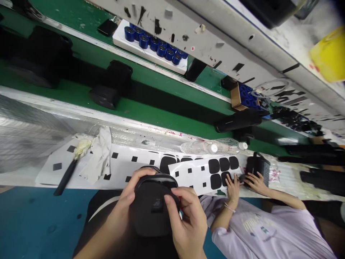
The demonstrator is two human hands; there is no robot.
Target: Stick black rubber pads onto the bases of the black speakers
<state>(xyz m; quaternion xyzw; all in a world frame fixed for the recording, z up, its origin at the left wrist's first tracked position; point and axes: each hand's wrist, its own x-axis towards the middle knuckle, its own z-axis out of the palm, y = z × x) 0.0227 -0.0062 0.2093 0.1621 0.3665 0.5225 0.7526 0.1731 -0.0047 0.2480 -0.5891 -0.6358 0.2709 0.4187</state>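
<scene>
In front of my lap I hold a black device with a rounded-square end [145, 223], perhaps a speaker. A matte black pad [148, 196] with a small rectangular opening covers that end. My left hand [126, 201] wraps round the device's left side, fingers over its upper rim. With thumb and index finger closed, my right hand [188, 219] pinches at the pad's upper right corner; the exact grip is partly hidden. White sticker sheets [195, 171] lie just beyond, bearing black rounded-square pads [215, 166] and small black squares.
A black-handled brush [67, 176] and crumpled paper [99, 158] lie left. Plastic bottles [199, 147] border the green conveyor [161, 108], which carries black devices [113, 82]. Blue cylinders [161, 50] stand beyond. At right, a co-worker's hands [256, 183] touch another black device [258, 167]. A shelf [215, 39] overhangs.
</scene>
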